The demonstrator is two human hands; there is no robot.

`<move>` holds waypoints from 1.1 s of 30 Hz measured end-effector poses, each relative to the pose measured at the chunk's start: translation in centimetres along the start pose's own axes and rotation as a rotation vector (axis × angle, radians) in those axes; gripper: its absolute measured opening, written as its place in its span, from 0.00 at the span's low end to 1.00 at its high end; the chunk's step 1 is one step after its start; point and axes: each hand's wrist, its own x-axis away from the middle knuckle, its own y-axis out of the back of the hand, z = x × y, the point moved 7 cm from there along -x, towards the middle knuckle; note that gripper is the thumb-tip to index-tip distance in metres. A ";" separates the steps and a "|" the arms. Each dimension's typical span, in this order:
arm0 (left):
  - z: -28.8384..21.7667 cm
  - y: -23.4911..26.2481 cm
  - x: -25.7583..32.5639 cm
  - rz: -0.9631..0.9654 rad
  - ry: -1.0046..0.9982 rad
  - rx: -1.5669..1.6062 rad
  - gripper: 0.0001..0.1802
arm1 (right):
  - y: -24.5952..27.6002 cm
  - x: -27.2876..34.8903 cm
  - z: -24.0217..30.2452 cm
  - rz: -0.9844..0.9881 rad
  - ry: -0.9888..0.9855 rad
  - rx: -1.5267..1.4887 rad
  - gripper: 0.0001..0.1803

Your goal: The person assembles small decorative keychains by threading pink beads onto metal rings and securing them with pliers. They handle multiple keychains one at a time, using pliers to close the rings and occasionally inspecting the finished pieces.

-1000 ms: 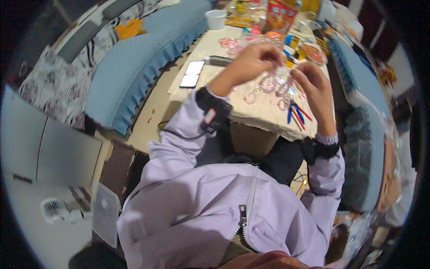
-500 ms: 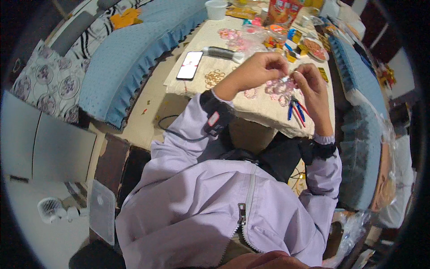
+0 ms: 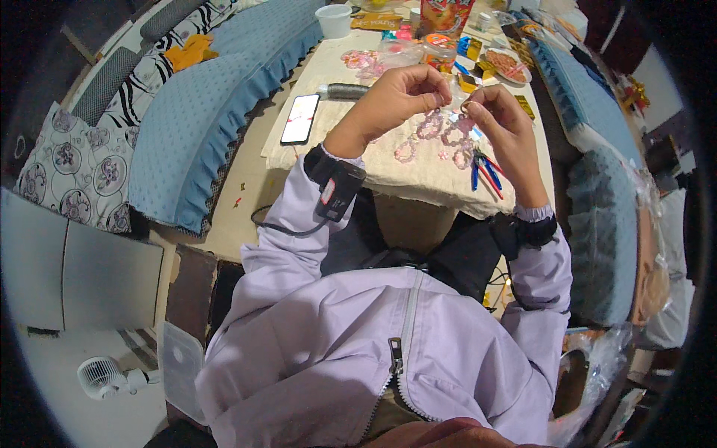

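Both my hands are raised over the near part of the cloth-covered table, close together with the fingertips apart. My left hand (image 3: 414,95) is closed in a pinch, and what it holds is too small to make out. My right hand (image 3: 502,123) also pinches, thumb against forefinger, on something tiny I cannot name. Below them lie several loops of pink beads (image 3: 405,152), some partly hidden behind my right hand. Pliers with red and blue handles (image 3: 489,178) rest near the table's front edge, beside my right wrist.
Left of my hands lie a lit phone (image 3: 300,119) and a spool of dark thread or wire (image 3: 347,91). Farther back stand a white tub (image 3: 334,22), a red package (image 3: 445,19), an orange-lidded cup (image 3: 439,51) and a plate of small pieces (image 3: 508,65). Blue-covered seats (image 3: 216,104) flank the table.
My fingertips, nearly together before, are now a little farther apart. The bead loops that hung or lay bunched beneath my hands are now spread on the cloth. The view has shifted slightly.
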 end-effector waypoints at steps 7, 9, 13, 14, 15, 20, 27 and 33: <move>-0.3 0.3 -0.2 -0.022 0.035 -0.041 0.09 | 0.3 0.0 0.4 -0.032 0.050 0.050 0.08; -0.5 0.2 -0.2 -0.024 0.036 -0.031 0.09 | 0.3 0.0 0.3 -0.024 0.050 0.012 0.09; -0.7 0.1 -0.2 -0.034 0.038 -0.067 0.10 | 0.4 0.0 0.4 -0.004 0.058 -0.007 0.09; -0.8 0.0 -0.2 -0.030 0.031 -0.074 0.10 | 0.4 0.0 0.4 -0.006 0.056 -0.011 0.09; -0.8 0.1 -0.3 -0.028 0.037 -0.082 0.10 | 0.5 0.0 0.4 -0.007 0.050 -0.018 0.09; -0.9 0.4 -0.7 -0.102 -0.010 -0.120 0.10 | 0.7 0.1 0.6 0.005 0.019 -0.030 0.09; -1.0 0.0 -0.6 -0.101 0.078 -0.171 0.09 | 0.9 -0.1 0.9 -0.038 0.059 -0.005 0.09; -1.6 -0.3 -0.7 -0.102 0.046 -0.178 0.09 | 1.1 0.0 0.9 -0.033 0.032 -0.040 0.10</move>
